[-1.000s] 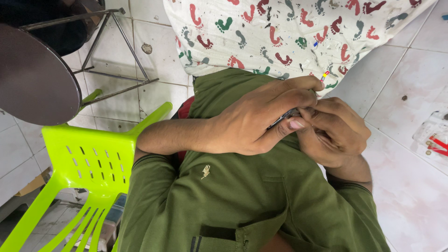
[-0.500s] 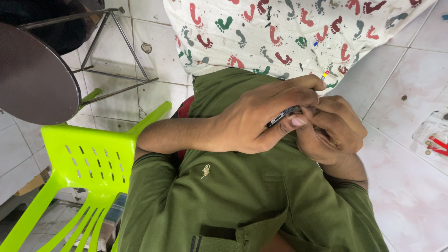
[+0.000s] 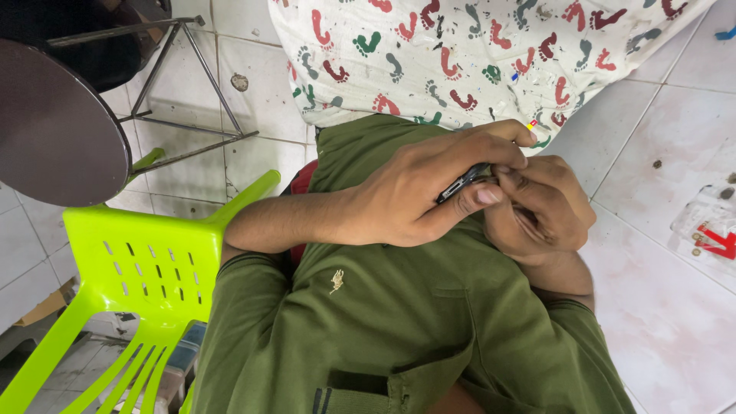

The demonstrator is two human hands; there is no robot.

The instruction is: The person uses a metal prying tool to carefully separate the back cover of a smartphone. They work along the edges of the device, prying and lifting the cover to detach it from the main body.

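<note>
Bright, even light; sharp, wide-angle edges

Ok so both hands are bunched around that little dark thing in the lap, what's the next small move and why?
Probably lift the left hand's thumb a little. The small dark object is pinched edge-on between both hands, and the right hand curls close against it, so most of its surface is covered. Easing the thumb would likely expose more of it without loosening the hold.
</note>
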